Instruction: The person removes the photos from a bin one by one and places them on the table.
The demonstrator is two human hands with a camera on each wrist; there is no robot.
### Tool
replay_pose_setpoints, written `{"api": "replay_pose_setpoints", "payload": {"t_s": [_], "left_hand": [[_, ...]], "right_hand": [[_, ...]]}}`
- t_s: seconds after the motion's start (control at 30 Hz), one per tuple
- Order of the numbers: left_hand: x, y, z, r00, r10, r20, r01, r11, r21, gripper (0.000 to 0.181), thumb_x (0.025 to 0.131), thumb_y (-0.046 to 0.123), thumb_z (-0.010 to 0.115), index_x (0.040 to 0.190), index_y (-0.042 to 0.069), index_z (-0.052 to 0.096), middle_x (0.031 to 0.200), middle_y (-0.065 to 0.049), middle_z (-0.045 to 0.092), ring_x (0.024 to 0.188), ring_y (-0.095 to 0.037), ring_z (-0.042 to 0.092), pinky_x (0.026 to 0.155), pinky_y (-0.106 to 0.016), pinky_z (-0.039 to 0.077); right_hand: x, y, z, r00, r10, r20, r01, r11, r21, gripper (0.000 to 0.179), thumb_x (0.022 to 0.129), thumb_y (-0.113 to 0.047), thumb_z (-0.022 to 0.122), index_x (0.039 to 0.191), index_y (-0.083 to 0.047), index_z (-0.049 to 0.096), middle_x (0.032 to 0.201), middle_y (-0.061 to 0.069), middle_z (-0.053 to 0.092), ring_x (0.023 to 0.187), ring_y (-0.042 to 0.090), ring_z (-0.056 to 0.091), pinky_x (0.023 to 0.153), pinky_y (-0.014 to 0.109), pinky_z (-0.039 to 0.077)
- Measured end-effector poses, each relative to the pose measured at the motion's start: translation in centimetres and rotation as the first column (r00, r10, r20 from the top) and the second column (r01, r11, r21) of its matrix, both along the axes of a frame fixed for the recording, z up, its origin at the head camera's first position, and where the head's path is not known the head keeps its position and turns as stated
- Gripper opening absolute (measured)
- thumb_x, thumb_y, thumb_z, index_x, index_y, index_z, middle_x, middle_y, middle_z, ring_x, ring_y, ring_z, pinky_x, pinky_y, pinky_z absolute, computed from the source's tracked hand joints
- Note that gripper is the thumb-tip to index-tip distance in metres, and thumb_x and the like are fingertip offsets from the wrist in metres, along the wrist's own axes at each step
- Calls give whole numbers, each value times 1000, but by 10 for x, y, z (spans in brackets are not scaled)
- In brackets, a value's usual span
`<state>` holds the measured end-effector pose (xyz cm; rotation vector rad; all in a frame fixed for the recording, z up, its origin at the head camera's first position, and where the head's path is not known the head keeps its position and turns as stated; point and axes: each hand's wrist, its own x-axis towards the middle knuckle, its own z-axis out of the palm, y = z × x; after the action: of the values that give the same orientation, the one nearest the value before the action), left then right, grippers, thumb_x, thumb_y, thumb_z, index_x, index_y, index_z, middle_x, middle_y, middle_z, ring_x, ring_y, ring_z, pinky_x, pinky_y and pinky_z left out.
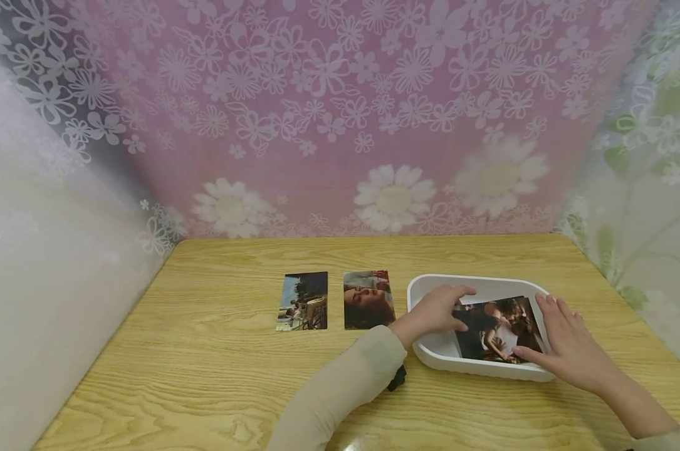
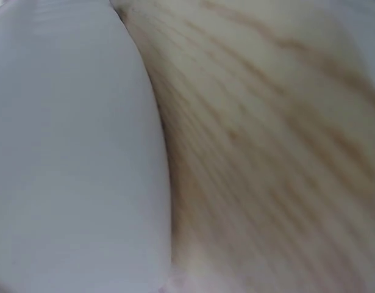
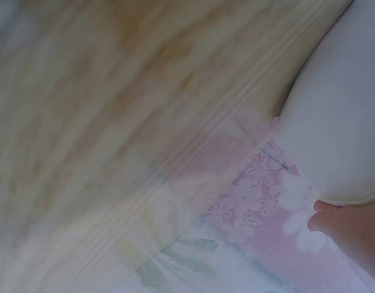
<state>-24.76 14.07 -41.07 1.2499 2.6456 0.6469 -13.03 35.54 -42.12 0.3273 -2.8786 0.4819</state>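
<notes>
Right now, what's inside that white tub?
A picture card lies in the white tub, between the left hand and right hand. Anything directly beneath the card is covered.

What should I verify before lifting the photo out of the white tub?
1. White tub upright on the table: ok.
2. Photo in the tub picture side up: ok.
3. Left photo on the table and right photo on the table lying apart, picture side up: ok.
4. Left hand firmly gripping the photo in the tub: cannot tell; it is at the photo's left edge.
5. Right hand away from the tub: not ok; it is at the right rim.
6. Black item identified: cannot tell; the left sleeve partly hides it.
</notes>
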Motion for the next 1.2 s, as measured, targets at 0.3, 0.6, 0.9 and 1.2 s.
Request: {"api": "replay_pose_setpoints", "payload": {"t_s": [0.3,0.6,0.9,1.2], "left_hand": [[0,0,0,1000,-30,-4,29,999,-25,52,76,25,70,124,21,52,91,8,53,78,-2,44,64,-12,34],[2,0,0,999,-30,-30,28,998,-49,47,78,25,68,122,26,53,97,8,51,81,-2,43,66,-12,33],[5,-1,1,999,-49,-10,48,997,-64,41,80,26,67,119,30,55,99,7,44,85,-3,41,68,-12,32],[-3,-7,2,979,-192,63,193,981,-24,52,75,19,72,123,21,52,114,6,52,96,-2,47,76,-10,34]], "right_hand": [[0,0,0,1000,5,3,-5,1000,0,102,77,-38,66,139,5,-3,135,40,6,128,40,-11,94,57,-13],[0,0,-1,1000,9,-12,-9,1000,-1,101,77,-38,66,140,5,-2,135,38,7,128,40,-9,95,57,-11],[-1,1,0,1000,0,-10,0,1000,4,102,77,-39,66,140,4,-2,134,40,9,127,43,-7,93,61,-8],[0,-1,0,1000,10,-17,-10,1000,-1,102,77,-40,66,140,4,-1,133,40,12,127,44,-4,93,61,-8]]}}
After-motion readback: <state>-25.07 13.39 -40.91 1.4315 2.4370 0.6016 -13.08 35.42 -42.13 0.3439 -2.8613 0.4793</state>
